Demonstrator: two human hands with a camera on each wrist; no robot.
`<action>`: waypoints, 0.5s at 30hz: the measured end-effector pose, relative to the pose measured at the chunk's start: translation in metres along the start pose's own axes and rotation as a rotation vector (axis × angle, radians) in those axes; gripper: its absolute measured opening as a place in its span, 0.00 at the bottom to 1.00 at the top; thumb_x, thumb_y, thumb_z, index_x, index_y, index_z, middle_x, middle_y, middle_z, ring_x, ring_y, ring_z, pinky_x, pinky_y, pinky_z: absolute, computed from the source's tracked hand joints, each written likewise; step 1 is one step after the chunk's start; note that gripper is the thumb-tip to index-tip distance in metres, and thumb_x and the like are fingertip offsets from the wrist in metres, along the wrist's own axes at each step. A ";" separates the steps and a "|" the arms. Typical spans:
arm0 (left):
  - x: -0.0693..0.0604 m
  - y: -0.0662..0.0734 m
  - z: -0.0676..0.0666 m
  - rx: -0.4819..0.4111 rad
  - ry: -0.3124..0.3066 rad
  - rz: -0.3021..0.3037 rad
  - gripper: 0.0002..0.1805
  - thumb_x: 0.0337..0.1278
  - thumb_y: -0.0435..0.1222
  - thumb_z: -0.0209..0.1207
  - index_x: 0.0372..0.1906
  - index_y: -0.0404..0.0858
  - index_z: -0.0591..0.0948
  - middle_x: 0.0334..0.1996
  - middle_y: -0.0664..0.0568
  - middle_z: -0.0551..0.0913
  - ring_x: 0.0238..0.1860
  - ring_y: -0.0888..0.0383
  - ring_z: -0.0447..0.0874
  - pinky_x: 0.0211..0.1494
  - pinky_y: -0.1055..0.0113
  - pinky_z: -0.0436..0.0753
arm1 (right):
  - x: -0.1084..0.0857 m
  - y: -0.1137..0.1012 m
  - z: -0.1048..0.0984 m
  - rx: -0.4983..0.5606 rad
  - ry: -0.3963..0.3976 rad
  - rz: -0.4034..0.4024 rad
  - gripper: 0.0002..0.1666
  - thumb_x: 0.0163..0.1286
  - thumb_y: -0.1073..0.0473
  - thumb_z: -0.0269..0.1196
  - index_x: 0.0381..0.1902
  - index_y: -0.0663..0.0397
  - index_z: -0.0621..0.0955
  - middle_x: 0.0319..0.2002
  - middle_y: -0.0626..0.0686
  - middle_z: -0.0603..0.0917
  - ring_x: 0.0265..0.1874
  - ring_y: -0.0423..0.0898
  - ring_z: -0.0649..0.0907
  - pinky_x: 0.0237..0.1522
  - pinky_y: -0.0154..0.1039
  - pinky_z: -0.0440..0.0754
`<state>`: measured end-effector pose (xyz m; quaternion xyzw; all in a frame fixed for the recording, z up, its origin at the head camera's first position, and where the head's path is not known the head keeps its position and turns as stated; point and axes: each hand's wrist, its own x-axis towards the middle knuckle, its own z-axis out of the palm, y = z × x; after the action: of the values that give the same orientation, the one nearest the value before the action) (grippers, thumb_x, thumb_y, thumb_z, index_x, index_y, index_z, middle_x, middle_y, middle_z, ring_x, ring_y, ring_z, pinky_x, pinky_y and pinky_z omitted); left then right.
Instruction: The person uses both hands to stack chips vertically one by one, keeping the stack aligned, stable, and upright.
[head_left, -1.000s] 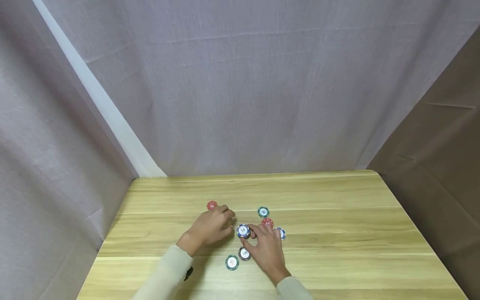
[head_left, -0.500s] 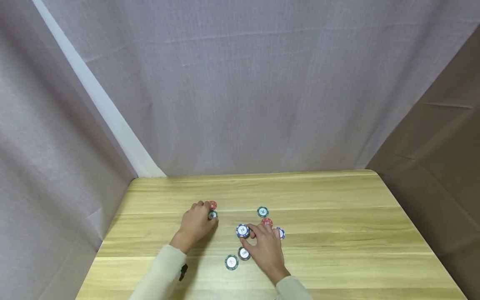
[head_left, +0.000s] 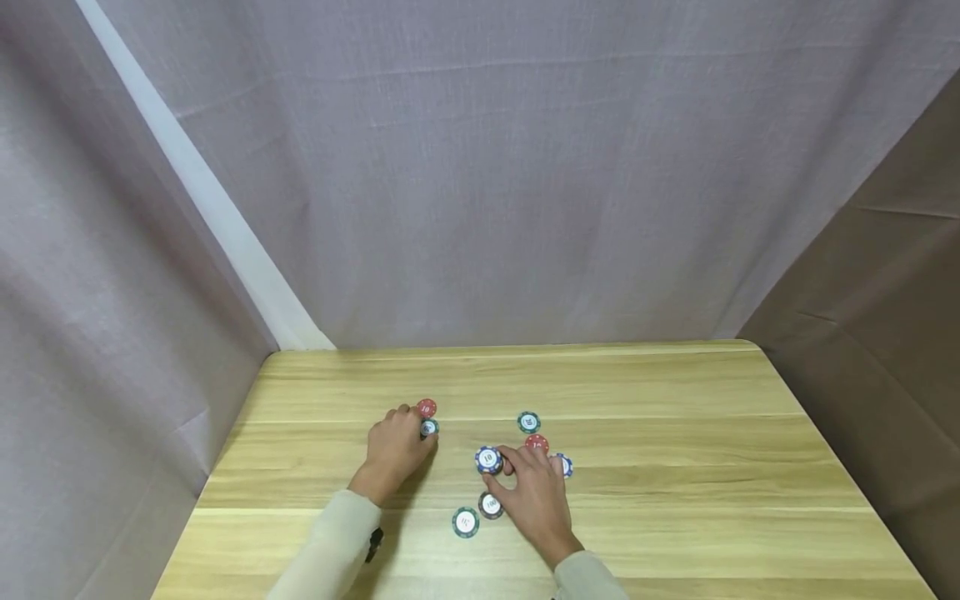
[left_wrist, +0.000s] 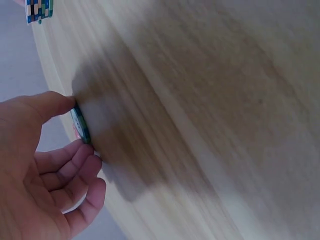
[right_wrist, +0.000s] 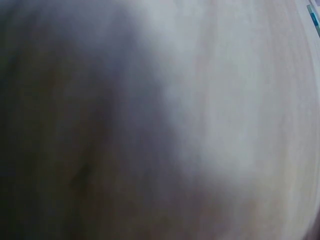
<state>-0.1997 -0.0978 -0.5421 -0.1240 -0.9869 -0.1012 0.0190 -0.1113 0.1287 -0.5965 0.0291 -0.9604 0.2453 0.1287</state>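
My left hand (head_left: 396, 443) pinches a green-edged poker chip (head_left: 429, 427) lying on the table. In the left wrist view the thumb and a fingertip touch opposite edges of that green chip (left_wrist: 80, 124). A red chip (head_left: 427, 407) lies just beyond it. Near the middle, my right hand (head_left: 536, 492) grips a short stack of poker chips (head_left: 487, 459) between thumb and fingers, with a blue chip marked 10 on top. The stack's layered side (left_wrist: 40, 10) shows at the left wrist view's top corner. The right wrist view is mostly blurred.
Around the right hand lie a green chip (head_left: 528, 422), a red chip (head_left: 536, 442) and a partly hidden blue chip (head_left: 566, 465). Nearer are a dark chip marked 100 (head_left: 491, 505) and another green chip (head_left: 465, 522). Curtains (head_left: 480, 208) hang behind the wooden table (head_left: 675, 500).
My left hand has moved left from beside the stack to the green chip, and its thumb and fingers have come onto that chip. The right hand has stayed at the stack.
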 end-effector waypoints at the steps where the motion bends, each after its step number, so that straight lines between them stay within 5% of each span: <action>1: 0.000 0.000 0.001 -0.001 0.008 0.008 0.19 0.58 0.47 0.72 0.37 0.32 0.85 0.33 0.44 0.84 0.34 0.48 0.84 0.33 0.50 0.87 | 0.000 0.000 0.000 0.000 0.000 0.001 0.30 0.62 0.36 0.74 0.57 0.43 0.87 0.30 0.35 0.74 0.38 0.39 0.72 0.44 0.41 0.62; 15: -0.007 -0.005 0.004 0.006 0.060 0.067 0.15 0.47 0.43 0.66 0.29 0.34 0.78 0.28 0.45 0.80 0.29 0.53 0.76 0.31 0.55 0.85 | -0.001 0.000 0.001 0.005 -0.003 0.014 0.30 0.62 0.35 0.74 0.57 0.41 0.87 0.30 0.33 0.73 0.36 0.38 0.71 0.44 0.40 0.60</action>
<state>-0.1944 -0.1029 -0.5471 -0.1540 -0.9815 -0.1013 0.0521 -0.1110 0.1283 -0.5973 0.0231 -0.9602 0.2485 0.1256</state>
